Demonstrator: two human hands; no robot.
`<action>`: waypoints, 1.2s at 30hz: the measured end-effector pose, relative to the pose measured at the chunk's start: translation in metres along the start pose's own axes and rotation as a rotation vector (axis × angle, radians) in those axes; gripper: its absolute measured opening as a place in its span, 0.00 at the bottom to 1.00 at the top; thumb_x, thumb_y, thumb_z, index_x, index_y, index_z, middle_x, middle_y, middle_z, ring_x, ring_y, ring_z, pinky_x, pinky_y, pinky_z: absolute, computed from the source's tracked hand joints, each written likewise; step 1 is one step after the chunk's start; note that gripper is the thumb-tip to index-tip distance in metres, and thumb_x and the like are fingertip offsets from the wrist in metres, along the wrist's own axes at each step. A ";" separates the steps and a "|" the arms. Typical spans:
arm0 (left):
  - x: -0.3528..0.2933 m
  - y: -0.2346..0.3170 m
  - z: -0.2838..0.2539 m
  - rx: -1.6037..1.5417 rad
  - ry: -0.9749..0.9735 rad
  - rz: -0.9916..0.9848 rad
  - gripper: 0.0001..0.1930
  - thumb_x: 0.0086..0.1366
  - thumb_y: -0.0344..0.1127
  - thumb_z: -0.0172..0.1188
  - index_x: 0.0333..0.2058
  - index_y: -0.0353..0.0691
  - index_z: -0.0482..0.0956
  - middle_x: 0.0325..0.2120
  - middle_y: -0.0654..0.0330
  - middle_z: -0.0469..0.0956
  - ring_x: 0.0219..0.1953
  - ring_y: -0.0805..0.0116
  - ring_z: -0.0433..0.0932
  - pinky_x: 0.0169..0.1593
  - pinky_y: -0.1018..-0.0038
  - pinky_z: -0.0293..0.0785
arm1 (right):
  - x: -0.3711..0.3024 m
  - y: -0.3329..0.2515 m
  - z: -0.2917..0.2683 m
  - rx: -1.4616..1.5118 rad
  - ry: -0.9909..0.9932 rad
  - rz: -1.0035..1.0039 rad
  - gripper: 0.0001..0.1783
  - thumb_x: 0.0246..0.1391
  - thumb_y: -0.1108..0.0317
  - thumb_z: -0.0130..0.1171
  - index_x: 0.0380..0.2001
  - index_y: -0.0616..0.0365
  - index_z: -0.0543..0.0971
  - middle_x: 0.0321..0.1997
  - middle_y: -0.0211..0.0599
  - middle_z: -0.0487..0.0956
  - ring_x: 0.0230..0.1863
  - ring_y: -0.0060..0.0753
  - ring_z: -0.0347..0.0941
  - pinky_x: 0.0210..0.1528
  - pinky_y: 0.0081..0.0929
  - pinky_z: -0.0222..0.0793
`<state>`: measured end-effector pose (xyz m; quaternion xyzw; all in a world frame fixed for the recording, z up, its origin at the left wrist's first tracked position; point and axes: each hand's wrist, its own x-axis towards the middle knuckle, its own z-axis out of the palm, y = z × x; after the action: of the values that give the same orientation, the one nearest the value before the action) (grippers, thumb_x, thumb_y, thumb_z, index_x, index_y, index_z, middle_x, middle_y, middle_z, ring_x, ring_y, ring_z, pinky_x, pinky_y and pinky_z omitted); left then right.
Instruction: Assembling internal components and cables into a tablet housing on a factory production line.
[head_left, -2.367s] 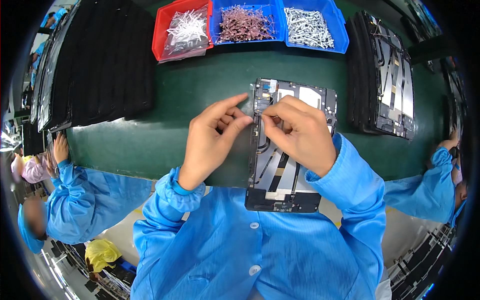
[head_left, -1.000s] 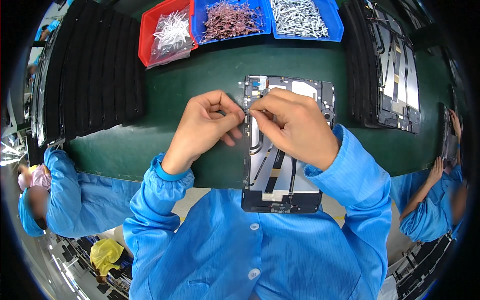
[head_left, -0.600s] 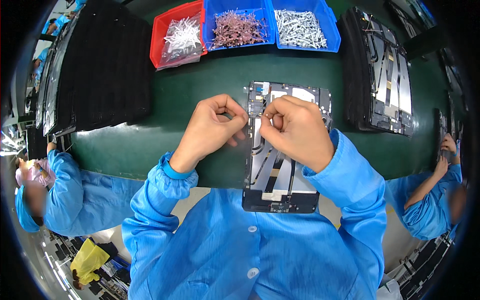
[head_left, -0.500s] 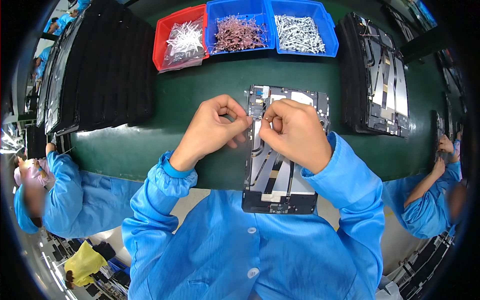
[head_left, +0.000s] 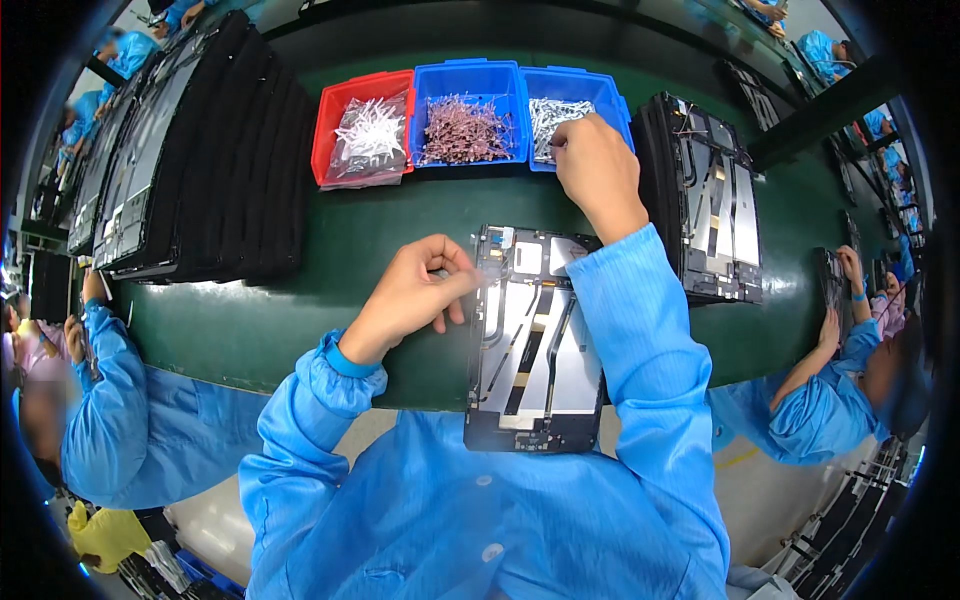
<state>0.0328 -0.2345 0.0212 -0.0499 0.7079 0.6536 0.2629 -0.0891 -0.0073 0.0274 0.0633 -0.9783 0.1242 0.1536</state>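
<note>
An opened tablet body [head_left: 515, 340] lies in front of me, its metal back plate, dark ribbon cables and small boards exposed. At its upper left edge is my left hand [head_left: 420, 290], thumb and forefinger pinched together. What sits in that pinch, if anything, is too small to name. My right hand [head_left: 603, 172] is at the front part of the right blue bin [head_left: 575, 78], which holds many small silvery-white parts [head_left: 548, 125]. Its fingers are curled closed over those parts, and the fingertips are partly hidden. The right forearm passes over the tablet's upper right corner.
A red bin [head_left: 328, 135] holds white pieces in a clear bag; beside it a middle blue bin [head_left: 470, 75] holds thin reddish-brown wired parts. Tall stacks of tablet bodies stand left [head_left: 215, 160] and right [head_left: 715, 215] on the green table [head_left: 400, 215]. Co-workers sit at both sides.
My right hand has left the tablet and moved up and away to the right blue bin. The left hand stays pinched by the tablet's edge. The whole view has shifted slightly.
</note>
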 end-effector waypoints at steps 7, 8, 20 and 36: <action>0.001 -0.004 -0.003 -0.021 0.000 0.020 0.09 0.66 0.33 0.64 0.36 0.35 0.75 0.28 0.61 0.78 0.21 0.77 0.77 0.17 0.82 0.67 | 0.005 0.010 0.000 0.047 0.007 -0.035 0.03 0.50 0.73 0.64 0.29 0.60 0.83 0.38 0.52 0.82 0.43 0.55 0.79 0.46 0.46 0.75; 0.002 -0.005 -0.004 -0.027 -0.005 0.033 0.10 0.65 0.34 0.65 0.37 0.34 0.76 0.28 0.61 0.78 0.21 0.77 0.77 0.17 0.81 0.67 | 0.002 0.007 -0.005 0.074 0.062 -0.020 0.03 0.50 0.74 0.63 0.30 0.61 0.83 0.37 0.53 0.82 0.42 0.56 0.79 0.45 0.47 0.75; -0.017 0.008 0.009 -0.335 0.127 0.305 0.12 0.70 0.38 0.63 0.42 0.34 0.78 0.26 0.62 0.80 0.21 0.81 0.75 0.18 0.83 0.67 | -0.099 -0.040 -0.053 1.360 -0.597 0.223 0.07 0.59 0.73 0.65 0.39 0.64 0.80 0.31 0.29 0.82 0.30 0.11 0.75 0.30 0.14 0.71; -0.020 0.018 0.006 -0.569 0.049 0.029 0.10 0.73 0.38 0.57 0.34 0.37 0.75 0.24 0.66 0.74 0.18 0.82 0.67 0.15 0.81 0.58 | -0.109 -0.046 -0.048 1.170 -0.135 -0.211 0.07 0.59 0.76 0.65 0.40 0.64 0.79 0.34 0.26 0.81 0.35 0.14 0.76 0.35 0.16 0.71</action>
<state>0.0440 -0.2318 0.0460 -0.1276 0.5027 0.8284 0.2117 0.0351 -0.0294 0.0477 0.2420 -0.7433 0.6222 0.0423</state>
